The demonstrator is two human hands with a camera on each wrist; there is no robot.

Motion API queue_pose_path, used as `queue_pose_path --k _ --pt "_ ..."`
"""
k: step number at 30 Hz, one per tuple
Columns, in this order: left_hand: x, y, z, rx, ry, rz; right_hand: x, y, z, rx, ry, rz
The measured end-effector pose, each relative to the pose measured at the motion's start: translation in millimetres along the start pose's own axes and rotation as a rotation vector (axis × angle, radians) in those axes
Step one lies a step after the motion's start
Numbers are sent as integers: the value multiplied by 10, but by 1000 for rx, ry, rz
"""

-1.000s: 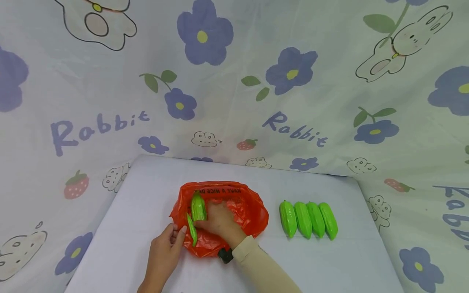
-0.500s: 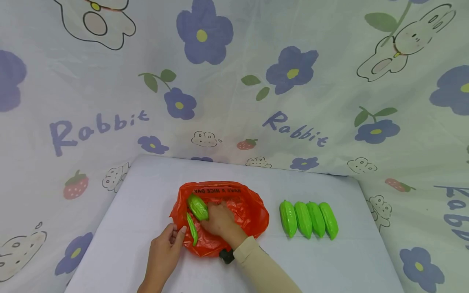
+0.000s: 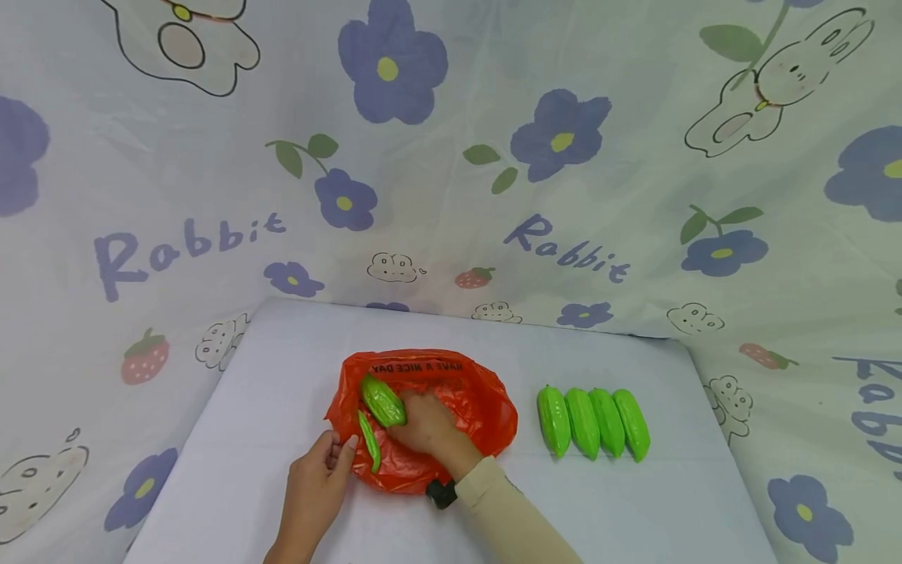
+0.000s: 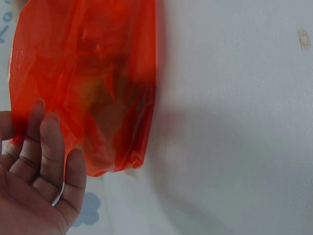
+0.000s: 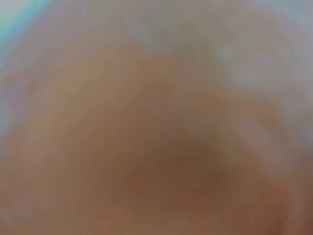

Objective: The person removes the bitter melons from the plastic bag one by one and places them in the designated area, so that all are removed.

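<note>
A red plastic bag (image 3: 486,392) lies on the white table with its mouth spread wide. My left hand (image 3: 317,478) pinches its left rim between thumb and fingers; the left wrist view shows curled fingers (image 4: 51,152) against the bag's outside. My right hand (image 3: 426,423) reaches into the bag and holds the lower end of a ridged green bitter melon (image 3: 383,401), which lies tilted; most of its fingers are hidden. Left of that melon, a slim green piece (image 3: 369,442) shows against the red plastic; its kind is unclear. The right wrist view is only a brown blur.
To the right of the bag, several bitter melons (image 3: 583,423) lie side by side in a row on the white tabletop (image 3: 282,368). A patterned cloth (image 3: 437,196) hangs behind the table. The black wrist camera (image 3: 441,494) sits by the bag's near edge.
The bitter melon in the bag has turned from nearly upright to slanting, its lower end moving right with my right hand. My left hand stays in place at the rim.
</note>
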State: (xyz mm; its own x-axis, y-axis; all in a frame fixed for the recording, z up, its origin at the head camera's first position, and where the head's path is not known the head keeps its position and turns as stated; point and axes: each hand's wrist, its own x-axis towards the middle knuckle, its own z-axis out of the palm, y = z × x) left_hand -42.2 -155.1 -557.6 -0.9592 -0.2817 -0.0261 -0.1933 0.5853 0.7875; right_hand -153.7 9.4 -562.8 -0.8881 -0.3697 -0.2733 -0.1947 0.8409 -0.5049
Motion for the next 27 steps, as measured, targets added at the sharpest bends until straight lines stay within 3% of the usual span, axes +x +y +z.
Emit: queue_pose_path --k 10,17,27 --pt "2 -7 8 -1 14 16 -11 75 -51 115 -41 -24" --pt "-13 -2 22 26 61 43 -99 95 -72 184 -1 -4" --pt "12 48 10 57 47 36 -286 150 -251 209 41 3"
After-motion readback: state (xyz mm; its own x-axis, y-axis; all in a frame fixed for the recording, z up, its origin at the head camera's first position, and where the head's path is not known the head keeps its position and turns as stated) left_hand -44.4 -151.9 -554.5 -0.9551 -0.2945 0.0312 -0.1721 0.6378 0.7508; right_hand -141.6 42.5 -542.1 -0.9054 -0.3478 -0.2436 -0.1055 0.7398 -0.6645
